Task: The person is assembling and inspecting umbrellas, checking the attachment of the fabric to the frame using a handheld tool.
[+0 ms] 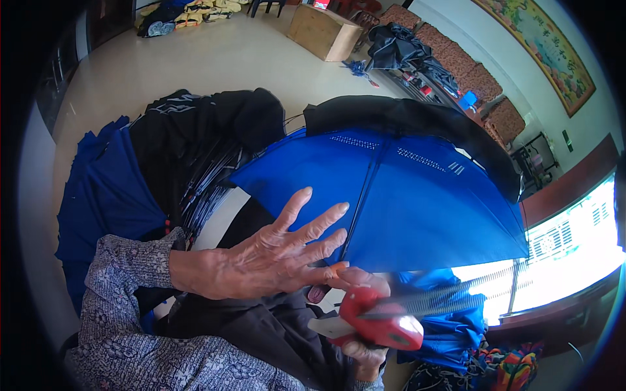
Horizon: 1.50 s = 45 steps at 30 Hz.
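My left hand (257,264) is held in front of a half-spread umbrella (424,208) with blue panels, a dark rib and a black outer side. Its fingers are apart, and an orange band shows at a fingertip near my right hand (365,352). That hand grips a red tool with a pale lever, which looks like a tagging gun (385,319). A blurred comb of thin strands (456,293) sticks out from it to the right. The two hands are close together; whether they touch is hard to tell. Most of my right fingers are hidden behind the tool.
Bundled umbrellas with black and blue cloth (195,130) and dark metal ribs lie at the left. Blue fabric (450,326) and a multicoloured bundle (515,368) are at the lower right. Farther off are a cardboard box (323,32), a patterned sofa (450,52) and dark cloth (398,49).
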### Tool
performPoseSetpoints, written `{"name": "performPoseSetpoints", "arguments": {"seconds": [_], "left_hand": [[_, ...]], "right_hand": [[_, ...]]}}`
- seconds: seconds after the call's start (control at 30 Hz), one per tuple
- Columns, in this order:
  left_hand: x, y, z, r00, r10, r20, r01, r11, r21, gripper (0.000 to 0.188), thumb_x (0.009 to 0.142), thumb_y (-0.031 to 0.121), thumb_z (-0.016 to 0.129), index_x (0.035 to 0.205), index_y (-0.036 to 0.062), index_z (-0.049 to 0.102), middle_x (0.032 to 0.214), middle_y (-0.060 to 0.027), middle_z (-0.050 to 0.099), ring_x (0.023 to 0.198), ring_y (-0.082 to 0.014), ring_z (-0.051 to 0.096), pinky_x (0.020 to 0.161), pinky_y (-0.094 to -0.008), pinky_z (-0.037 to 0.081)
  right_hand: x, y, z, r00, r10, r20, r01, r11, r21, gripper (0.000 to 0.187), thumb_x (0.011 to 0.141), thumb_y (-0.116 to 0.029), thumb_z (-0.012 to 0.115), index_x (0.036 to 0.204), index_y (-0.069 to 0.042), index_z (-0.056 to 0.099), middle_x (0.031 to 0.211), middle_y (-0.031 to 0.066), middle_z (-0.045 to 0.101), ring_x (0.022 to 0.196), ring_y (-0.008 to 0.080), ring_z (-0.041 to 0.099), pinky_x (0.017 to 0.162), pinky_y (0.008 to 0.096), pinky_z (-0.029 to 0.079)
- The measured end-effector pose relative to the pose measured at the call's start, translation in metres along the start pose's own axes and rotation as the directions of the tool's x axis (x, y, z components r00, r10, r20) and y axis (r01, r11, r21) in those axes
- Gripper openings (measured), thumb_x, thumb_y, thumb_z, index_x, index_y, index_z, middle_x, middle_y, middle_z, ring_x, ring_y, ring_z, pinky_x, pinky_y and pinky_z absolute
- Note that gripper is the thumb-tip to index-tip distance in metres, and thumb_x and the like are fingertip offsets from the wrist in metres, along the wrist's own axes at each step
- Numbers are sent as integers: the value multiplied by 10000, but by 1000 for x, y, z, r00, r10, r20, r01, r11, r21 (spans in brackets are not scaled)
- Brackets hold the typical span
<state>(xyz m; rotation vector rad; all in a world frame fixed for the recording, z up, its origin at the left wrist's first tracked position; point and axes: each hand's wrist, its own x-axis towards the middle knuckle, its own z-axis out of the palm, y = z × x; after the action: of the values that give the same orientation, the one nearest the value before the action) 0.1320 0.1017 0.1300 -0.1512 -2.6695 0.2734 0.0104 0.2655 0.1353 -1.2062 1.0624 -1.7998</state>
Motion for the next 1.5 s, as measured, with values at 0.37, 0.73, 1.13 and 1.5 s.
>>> {"name": "performPoseSetpoints", "arguments": {"seconds": [0.37,0.73,1.13,1.5], "left_hand": [[-43,24,0,858,172,484,166,798,-579,513,897,309,496,1353,137,337,1358,-192,357,1347,-440,163,1032,-689,116],[-87,41,33,784,17,621,-63,997,52,597,919,361,430,1427,101,257,1469,-221,228,1345,-529,39,975,-761,51],[-81,35,35,912,14,410,136,933,-333,543,945,319,392,1426,112,250,1492,-193,164,1386,-436,-59,1019,-682,-135],[-75,23,15,795,86,600,494,483,-723,638,913,257,503,1445,74,202,1524,-191,3,1368,-358,-206,977,-622,-235]], "right_hand": [[-4,25,34,940,259,221,-178,928,-328,544,754,-142,746,1216,6,500,1259,153,464,1132,279,510,942,359,429],[2,62,34,880,433,196,-412,900,-142,434,779,-204,732,1131,-4,574,1135,169,529,1062,301,534,902,403,434],[7,76,25,925,336,176,-253,892,-375,408,757,-227,730,1075,-11,594,1094,179,533,988,354,538,845,435,460],[-10,66,35,934,119,336,84,842,-532,403,739,-245,735,1034,-6,601,1067,187,542,1004,357,531,840,436,464]]}}
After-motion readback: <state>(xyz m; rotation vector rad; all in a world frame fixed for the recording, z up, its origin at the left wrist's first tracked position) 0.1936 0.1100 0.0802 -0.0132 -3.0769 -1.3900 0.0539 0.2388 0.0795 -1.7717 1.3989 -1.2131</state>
